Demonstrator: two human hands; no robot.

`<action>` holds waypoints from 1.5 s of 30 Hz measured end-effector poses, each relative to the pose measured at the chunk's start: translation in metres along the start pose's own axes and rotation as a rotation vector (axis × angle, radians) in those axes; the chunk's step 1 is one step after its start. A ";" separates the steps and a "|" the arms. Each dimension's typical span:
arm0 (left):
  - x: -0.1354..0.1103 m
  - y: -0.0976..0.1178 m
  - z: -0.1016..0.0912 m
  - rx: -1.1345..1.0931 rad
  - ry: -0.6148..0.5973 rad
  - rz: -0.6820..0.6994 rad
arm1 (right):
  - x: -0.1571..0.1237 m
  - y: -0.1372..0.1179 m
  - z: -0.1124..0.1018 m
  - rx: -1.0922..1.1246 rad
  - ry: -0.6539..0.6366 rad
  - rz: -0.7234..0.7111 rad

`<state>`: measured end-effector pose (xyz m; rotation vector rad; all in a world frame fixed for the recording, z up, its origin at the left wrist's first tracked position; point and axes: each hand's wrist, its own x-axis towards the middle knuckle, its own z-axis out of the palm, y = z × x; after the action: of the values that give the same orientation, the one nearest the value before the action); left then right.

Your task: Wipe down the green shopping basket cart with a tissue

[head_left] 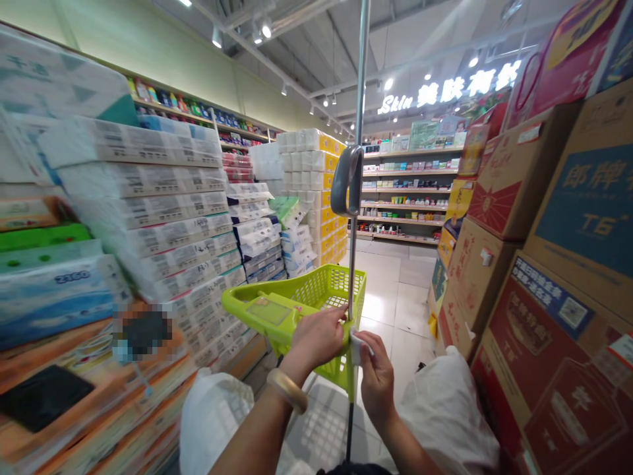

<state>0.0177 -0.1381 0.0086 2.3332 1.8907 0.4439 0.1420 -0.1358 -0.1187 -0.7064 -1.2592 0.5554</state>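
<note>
A lime-green shopping cart basket (pixel 316 290) stands in front of me in a shop aisle. A thin metal pole (pixel 353 264) rises from its near right corner, with a grey hook-shaped handle (pixel 347 179) partway up. My left hand (pixel 316 338), a bangle on its wrist, grips the basket's rim beside the pole. My right hand (pixel 376 376) is closed on a small white cloth or tissue (pixel 357 344) pressed against the pole's base.
Stacks of packaged tissue paper (pixel 163 218) line the left side. Cardboard boxes (pixel 548 264) are piled high on the right. The tiled aisle floor (pixel 390 297) runs ahead to shelves of bottles (pixel 410 198). White bags (pixel 445 409) hang near my arms.
</note>
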 end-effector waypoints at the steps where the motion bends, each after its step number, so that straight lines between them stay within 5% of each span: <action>1: 0.000 0.000 0.000 0.000 0.002 0.008 | -0.001 -0.002 0.000 0.001 -0.017 -0.018; 26: -0.011 -0.011 -0.005 -0.031 0.023 0.181 | 0.002 0.001 -0.003 -0.070 -0.108 -0.156; 31: -0.015 -0.017 -0.004 -0.017 0.047 0.175 | 0.007 0.009 -0.005 -0.153 -0.021 -0.130; 36: -0.017 -0.020 -0.006 -0.034 0.049 0.181 | 0.003 0.007 -0.005 -0.130 -0.142 -0.211; 45: -0.016 -0.024 -0.011 -0.105 0.029 0.178 | 0.005 0.004 -0.003 -0.113 -0.090 -0.099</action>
<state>-0.0113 -0.1497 0.0105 2.4471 1.6340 0.5820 0.1458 -0.1297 -0.1190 -0.7152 -1.4106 0.4414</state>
